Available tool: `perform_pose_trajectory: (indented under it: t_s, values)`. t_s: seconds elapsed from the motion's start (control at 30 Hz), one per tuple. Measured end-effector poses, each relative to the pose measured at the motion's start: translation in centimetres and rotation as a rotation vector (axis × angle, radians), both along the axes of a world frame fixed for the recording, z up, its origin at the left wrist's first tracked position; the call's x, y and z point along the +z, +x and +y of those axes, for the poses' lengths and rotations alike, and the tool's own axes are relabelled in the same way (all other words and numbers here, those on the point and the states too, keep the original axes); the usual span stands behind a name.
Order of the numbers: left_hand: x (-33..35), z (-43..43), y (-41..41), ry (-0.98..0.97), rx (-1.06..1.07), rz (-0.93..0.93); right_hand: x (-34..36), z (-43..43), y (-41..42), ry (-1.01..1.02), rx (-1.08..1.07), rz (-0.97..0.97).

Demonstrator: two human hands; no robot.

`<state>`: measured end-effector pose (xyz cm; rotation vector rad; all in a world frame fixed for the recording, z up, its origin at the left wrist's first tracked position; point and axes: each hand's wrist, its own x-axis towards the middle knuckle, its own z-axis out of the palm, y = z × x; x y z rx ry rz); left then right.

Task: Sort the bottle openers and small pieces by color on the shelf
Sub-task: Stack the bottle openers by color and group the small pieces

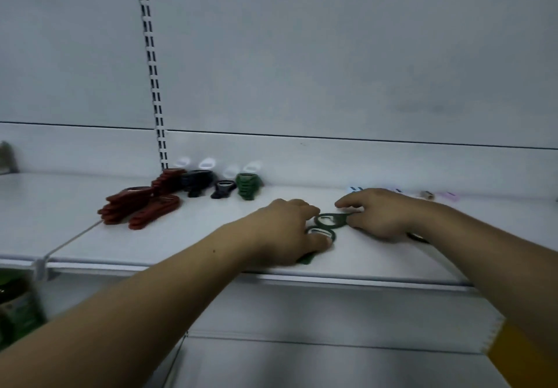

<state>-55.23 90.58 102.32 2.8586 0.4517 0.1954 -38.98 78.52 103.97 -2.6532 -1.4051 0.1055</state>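
Apparently left grip (pixel 287 230) and right grip (pixel 381 216) pinch green openers (pixel 331 220) on shelf (pixel 187 241).

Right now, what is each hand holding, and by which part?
The left hand grips the near green opener by its handle, ring end free. The right hand pinches the far green opener by its handle.

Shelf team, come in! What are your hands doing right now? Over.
Left hand grips a green bottle opener. Right hand pinches a second green opener. No blocker seen toward the green stack.
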Motion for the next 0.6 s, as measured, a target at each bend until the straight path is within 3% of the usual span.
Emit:
perform_pose_trajectory:
  t_s: [0.17, 0.33, 0.4, 0.47, 0.53, 0.6]
  values:
    - [-0.4, -0.4, 2.2, -0.014, 0.168, -0.025, 0.1, -0.7, 1.0, 0.011, 0.078, -0.011]
    - [-0.7, -0.2, 2.3, -0.291, 0.295, -0.271, 0.0, -0.2, 1.2, 0.169, 0.106, 0.037]
    - [-0.5, 0.0, 2.3, -0.43, 0.311, -0.375, -0.4, 0.0, 1.2, 0.383, 0.103, 0.164]
    - [-0.3, 0.3, 2.3, -0.578, 0.304, -0.44, -0.5, 0.4, 0.5, 0.575, 0.111, 0.409]
    - [-0.2, 0.7, 2.1, -0.692, 0.276, -0.482, -0.3, 1.0, -0.7, 0.652, 0.13, 0.585]
    - [-0.1, 1.6, 1.9, -0.805, 0.311, -0.571, -0.2, 1.4, -1.8, 0.646, 0.123, 0.585]
